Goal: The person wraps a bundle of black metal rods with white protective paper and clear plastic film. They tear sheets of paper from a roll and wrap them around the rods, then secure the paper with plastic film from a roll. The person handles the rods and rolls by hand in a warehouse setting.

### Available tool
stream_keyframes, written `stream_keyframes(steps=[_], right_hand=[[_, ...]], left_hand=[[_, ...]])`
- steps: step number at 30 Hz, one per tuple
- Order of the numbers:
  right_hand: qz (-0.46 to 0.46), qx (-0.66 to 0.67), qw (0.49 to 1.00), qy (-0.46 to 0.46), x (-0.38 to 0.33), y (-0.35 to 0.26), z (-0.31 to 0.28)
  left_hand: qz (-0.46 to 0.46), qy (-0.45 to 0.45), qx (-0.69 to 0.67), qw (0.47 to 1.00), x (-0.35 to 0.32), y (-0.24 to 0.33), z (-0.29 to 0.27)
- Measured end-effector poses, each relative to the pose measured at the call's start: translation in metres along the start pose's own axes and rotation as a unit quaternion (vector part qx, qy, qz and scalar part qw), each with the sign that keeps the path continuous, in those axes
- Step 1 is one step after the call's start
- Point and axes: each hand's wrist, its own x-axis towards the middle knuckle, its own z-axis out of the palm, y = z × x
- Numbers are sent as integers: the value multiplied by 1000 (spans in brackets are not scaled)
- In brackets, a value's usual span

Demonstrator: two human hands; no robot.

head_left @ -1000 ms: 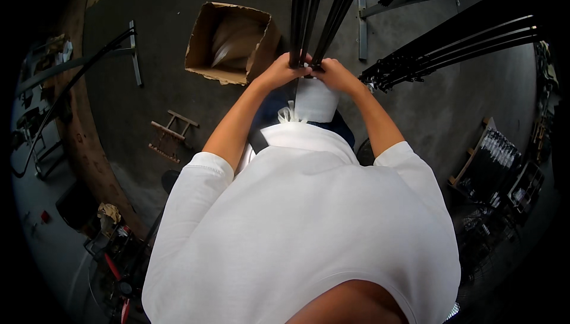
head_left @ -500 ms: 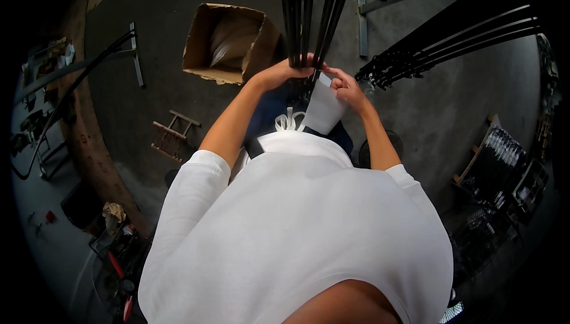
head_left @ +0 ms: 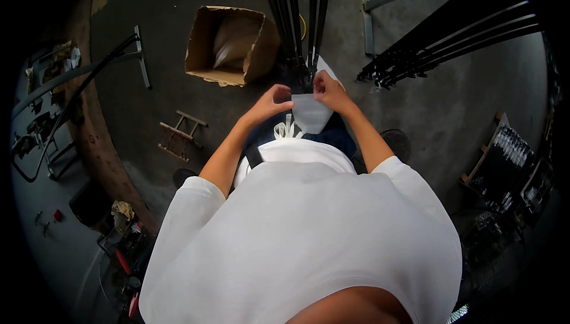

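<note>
a white sheet, soft like cloth or thin plastic, is held in front of the body by both hands, just above the waist and over the concrete floor. the left hand is closed on the sheet's upper left edge with fingers pinched, and the right hand is closed on its upper right part, where a corner of the sheet sticks up behind the fingers. the two hands are close together, nearly touching, and the sheet hangs down from them to a point. directly ahead of the hands a bundle of dark upright rods rises out of view, so near that the sheet's top corner is seen against it; whether the sheet touches the rods cannot be told. a second bundle of dark rods slants off toward the right edge of the floor. an open cardboard box with a pale liner lies on the floor to the left of the rods. nearer the person's left side a small wooden frame lies flat. a grey metal bar is laid on the floor beyond the hands. at the floor's right edge a rack of dark bottles or tubes is seen, and at its left edge a clutter of tools and cables. much of the lower view is blocked by the white shirt.
</note>
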Motion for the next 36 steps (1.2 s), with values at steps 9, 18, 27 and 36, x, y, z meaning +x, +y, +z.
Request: stream_keyframes(steps=[9,18,27,36], right_hand=[[60,-122,975,-177,17,24,-20],[97,-289,952,-28,67,36,3],[29,-286,957,32,78,29,-10],[-26,-303,951,58,80,3,-25]], left_hand=[[9,128,238,963,16,-8,-21],[166,236,486,825,64,-23,-32],[142,103,332,927,91,-5,-34],[182,174,238,938,98,-10,-27]])
